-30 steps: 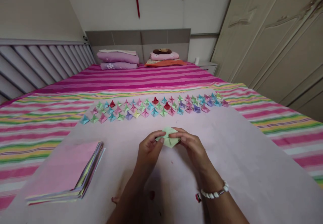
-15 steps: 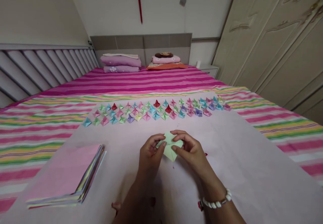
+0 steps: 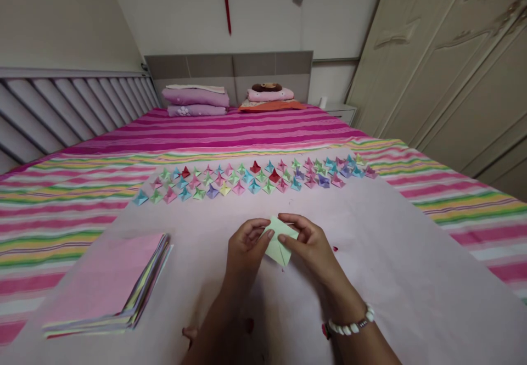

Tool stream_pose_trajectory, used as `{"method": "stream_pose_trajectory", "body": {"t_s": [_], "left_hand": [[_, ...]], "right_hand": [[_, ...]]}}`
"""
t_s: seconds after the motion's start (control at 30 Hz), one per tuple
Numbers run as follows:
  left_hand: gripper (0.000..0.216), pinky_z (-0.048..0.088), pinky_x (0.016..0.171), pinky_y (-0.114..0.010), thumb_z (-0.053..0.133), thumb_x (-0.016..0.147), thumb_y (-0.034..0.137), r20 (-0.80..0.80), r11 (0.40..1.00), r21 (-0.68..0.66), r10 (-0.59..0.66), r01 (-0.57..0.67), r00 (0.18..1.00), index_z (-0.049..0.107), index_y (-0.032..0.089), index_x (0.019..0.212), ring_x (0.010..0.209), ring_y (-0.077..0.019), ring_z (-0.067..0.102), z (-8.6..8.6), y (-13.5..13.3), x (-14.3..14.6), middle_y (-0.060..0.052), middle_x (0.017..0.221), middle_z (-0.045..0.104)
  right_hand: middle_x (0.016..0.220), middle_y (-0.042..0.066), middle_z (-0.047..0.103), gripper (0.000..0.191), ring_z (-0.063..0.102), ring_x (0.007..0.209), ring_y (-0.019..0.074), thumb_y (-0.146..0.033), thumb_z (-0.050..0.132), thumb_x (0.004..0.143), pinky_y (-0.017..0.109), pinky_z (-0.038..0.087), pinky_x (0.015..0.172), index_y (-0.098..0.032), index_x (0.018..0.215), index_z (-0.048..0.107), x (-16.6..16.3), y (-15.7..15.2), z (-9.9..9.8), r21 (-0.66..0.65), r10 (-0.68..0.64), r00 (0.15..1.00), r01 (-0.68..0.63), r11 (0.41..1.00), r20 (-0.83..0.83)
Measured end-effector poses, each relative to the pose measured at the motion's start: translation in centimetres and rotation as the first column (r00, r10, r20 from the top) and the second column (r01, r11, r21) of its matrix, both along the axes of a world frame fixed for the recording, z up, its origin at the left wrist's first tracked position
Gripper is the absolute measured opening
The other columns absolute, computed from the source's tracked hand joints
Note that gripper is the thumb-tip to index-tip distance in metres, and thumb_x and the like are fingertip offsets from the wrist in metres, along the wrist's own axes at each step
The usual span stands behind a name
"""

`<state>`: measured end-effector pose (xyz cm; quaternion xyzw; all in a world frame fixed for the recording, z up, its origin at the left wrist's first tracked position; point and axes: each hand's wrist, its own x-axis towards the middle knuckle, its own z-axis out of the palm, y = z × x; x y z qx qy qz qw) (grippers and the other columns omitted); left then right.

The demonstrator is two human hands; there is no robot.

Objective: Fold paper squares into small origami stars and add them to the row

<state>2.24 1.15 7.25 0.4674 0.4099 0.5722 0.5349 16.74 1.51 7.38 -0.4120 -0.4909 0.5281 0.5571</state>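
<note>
A small light-green folded paper point(image 3: 280, 251), roughly diamond-shaped with a crease running to its lower tip, is held up between both hands over the pale sheet. My left hand point(image 3: 249, 247) pinches its left edge, thumb in front and fingers behind. On the other side my right hand point(image 3: 308, 244) grips the right part, thumb pressed on the face and fingers at the upper edge. A white beaded bracelet point(image 3: 352, 327) circles my right wrist. Beyond the hands, several small folded paper pieces point(image 3: 254, 186) in many colours stand in rows.
A stack of coloured paper point(image 3: 107, 277), pink on top, lies at the left. The pale sheet point(image 3: 395, 277) covers part of a striped bed point(image 3: 465, 214). Folded bedding point(image 3: 197, 99) sits by the headboard point(image 3: 209, 67). A wardrobe point(image 3: 436, 74) stands at the right.
The side flaps of the green paper have come together, so its outline is now a neater diamond. Both hands stay in nearly the same place, still gripping it.
</note>
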Motion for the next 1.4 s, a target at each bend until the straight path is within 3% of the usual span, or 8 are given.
{"method": "stream_pose_trajectory", "body": {"t_s": [0.1,0.23,0.47,0.67,0.8,0.93,1.2,1.4], "left_hand": [[0.025,0.053,0.075,-0.027,0.073,0.071,0.027,-0.023,0.999,0.038,0.012,-0.011,1.0,0.066,0.018,0.093,0.092,-0.0192,0.066,-0.2,0.3,-0.2,-0.007,0.102,0.07],[0.049,0.051,0.083,-0.03,0.079,0.062,0.024,-0.002,0.999,-0.024,0.028,-0.028,1.0,0.064,0.02,0.108,0.114,-0.0251,0.057,-0.8,0.8,-0.4,-0.01,0.122,0.063],[0.067,0.051,0.07,-0.029,0.083,0.056,0.027,0.164,0.977,-0.174,-0.097,0.126,0.982,0.058,0.014,0.117,0.081,-0.0212,0.068,-0.6,0.6,-0.1,-0.01,0.091,0.074],[0.035,0.048,0.061,-0.022,0.083,0.059,0.027,0.198,0.971,-0.239,0.037,0.011,0.98,0.064,0.013,0.085,0.062,-0.0115,0.063,0.1,0.6,-0.2,-0.002,0.07,0.07],[0.031,0.05,0.067,-0.024,0.083,0.059,0.027,0.306,0.964,-0.259,0.031,0.052,0.951,0.061,0.013,0.076,0.065,-0.0122,0.064,0.6,0.5,-0.1,-0.001,0.068,0.069],[0.03,0.049,0.068,-0.023,0.082,0.059,0.028,0.325,0.964,-0.252,0.001,0.085,0.946,0.061,0.013,0.075,0.067,-0.0124,0.065,0.6,0.3,0.2,-0.002,0.07,0.07],[0.042,0.05,0.075,-0.028,0.081,0.061,0.03,0.146,0.979,-0.184,-0.065,0.092,0.987,0.067,0.013,0.096,0.08,-0.0194,0.068,-0.5,0.8,-0.1,-0.008,0.084,0.074],[0.037,0.049,0.07,-0.03,0.079,0.063,0.035,0.145,0.969,-0.202,-0.112,0.14,0.983,0.07,0.013,0.092,0.075,-0.0209,0.067,-0.2,0.6,-0.1,-0.007,0.081,0.074]], "right_hand": [[0.104,0.007,0.07,0.041,0.065,0.094,0.023,-0.025,0.076,0.065,0.036,0.053,0.079,-0.023,0.104,0.066,0.1,0.0,-0.1,0.009,0.009,1.0,-0.009,1.0,-0.007],[0.109,0.006,0.067,0.047,0.064,0.096,0.0229,-0.023,0.077,0.064,0.036,0.052,0.08,-0.026,0.11,0.064,0.3,0.1,-0.3,0.027,0.041,0.998,-0.04,0.999,-0.039],[0.105,0.007,0.067,0.052,0.063,0.086,0.0191,-0.021,0.08,0.062,0.026,0.051,0.064,-0.025,0.111,0.064,0.3,0.1,-0.2,0.02,0.051,0.993,-0.049,0.999,-0.105],[0.091,0.003,0.068,0.061,0.065,0.08,0.0174,-0.02,0.084,0.054,0.03,0.051,0.072,-0.022,0.111,0.062,-0.1,0.3,-0.4,-0.115,0.063,0.966,-0.094,0.989,-0.252],[0.078,0.0,0.07,0.066,0.065,0.067,0.0149,-0.02,0.085,0.053,0.029,0.05,0.065,-0.019,0.114,0.059,-0.3,0.2,-0.4,-0.162,0.081,0.962,-0.127,0.979,-0.261],[0.077,0.001,0.072,0.064,0.067,0.07,0.0171,-0.02,0.085,0.052,0.029,0.05,0.068,-0.018,0.11,0.06,-0.6,0.1,-0.3,-0.157,0.089,0.948,-0.143,0.977,-0.306],[0.07,-0.001,0.069,0.067,0.064,0.063,0.0159,-0.018,0.082,0.051,0.028,0.047,0.062,-0.02,0.113,0.057,-0.3,0.6,-1.2,-0.12,0.025,0.968,-0.057,0.991,-0.248],[0.067,-0.004,0.065,0.065,0.059,0.06,0.0129,-0.022,0.083,0.052,0.025,0.044,0.059,-0.02,0.113,0.059,-0.2,0.4,-0.6,-0.103,0.021,0.984,-0.04,0.994,-0.178]]}}
